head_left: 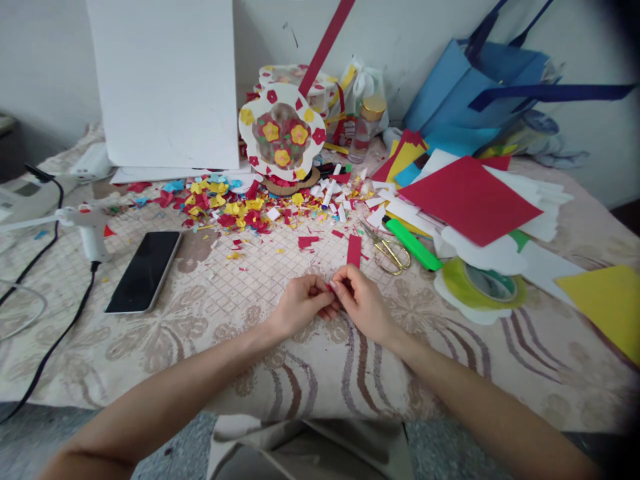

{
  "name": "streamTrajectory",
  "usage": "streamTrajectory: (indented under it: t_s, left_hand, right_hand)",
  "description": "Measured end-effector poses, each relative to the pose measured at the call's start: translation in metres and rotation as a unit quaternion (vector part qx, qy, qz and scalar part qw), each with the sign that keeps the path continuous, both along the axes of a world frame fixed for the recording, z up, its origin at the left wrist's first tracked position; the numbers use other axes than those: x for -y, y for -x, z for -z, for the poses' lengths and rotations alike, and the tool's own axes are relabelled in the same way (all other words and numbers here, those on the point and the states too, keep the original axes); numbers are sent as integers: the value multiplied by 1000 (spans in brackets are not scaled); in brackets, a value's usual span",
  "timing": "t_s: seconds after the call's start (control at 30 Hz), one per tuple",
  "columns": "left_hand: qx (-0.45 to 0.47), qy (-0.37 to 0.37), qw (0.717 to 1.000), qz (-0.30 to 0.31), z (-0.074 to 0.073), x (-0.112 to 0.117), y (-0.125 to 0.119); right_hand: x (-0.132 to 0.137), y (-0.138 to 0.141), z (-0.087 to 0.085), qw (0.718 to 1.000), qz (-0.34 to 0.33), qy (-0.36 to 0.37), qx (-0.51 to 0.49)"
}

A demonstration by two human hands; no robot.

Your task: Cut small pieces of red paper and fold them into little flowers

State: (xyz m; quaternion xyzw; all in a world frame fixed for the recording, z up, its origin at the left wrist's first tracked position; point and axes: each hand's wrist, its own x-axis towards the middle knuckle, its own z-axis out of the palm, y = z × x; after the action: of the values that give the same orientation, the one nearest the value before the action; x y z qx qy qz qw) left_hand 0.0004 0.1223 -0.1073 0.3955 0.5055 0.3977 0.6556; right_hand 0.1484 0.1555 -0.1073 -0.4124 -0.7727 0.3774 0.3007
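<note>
My left hand (303, 303) and my right hand (363, 303) meet over the tablecloth near the front of the table. Both are closed, thumbs and fingertips pinched together on a small red paper piece (329, 287). Most of that piece is hidden by the fingers. Just beyond my right hand lies a red paper strip (354, 251). Gold-handled scissors (385, 250) rest to its right, beside a green utility knife (413, 243). Small red paper scraps (309, 242) are scattered ahead of my hands.
A phone (145, 272) and a white glue gun (90, 230) with its black cord lie at left. Yellow tape (480, 283) and red card sheets (473, 200) are at right. Behind stand a flower-shaped decorated lantern (283, 133), a white board (165, 80) and a blue bag (450, 87).
</note>
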Motion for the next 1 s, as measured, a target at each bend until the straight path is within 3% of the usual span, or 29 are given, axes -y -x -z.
streamTrajectory:
  t_s: [0.57, 1.0]
  left_hand:
    - [49, 41, 998, 22, -7, -2, 3]
    - [18, 13, 999, 30, -4, -2, 4]
  right_hand:
    - [-3, -4, 0, 1000, -6, -2, 5]
    - [0, -1, -1, 1000, -8, -25, -8]
